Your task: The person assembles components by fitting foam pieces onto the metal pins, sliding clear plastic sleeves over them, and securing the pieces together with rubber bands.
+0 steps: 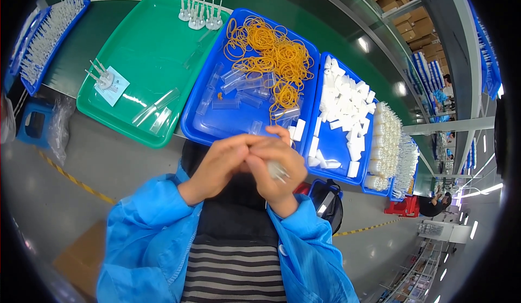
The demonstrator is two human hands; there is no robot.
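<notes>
My left hand (218, 164) and my right hand (278, 162) meet in front of my body, just off the near edge of a blue tray (211, 131). The right fingers are curled round a small whitish, partly see-through piece (278, 171), whose end pokes out below the palm; blur hides its exact kind. The left fingertips are closed and pressed against the right ones, and whatever they pinch is hidden. Beyond the hands, the blue tray bears a heap of orange rubber bands (266, 37) and several clear plastic tubes (249, 99).
To the left, a green tray (138, 42) carries white stemmed pieces (198, 18), clear tubes (157, 110) and a paper slip (115, 90). On the right, another blue tray (334, 132) holds white plastic pieces (344, 94). A blue stool (35, 122) stands at the left; a black bag (328, 205) sits lower right.
</notes>
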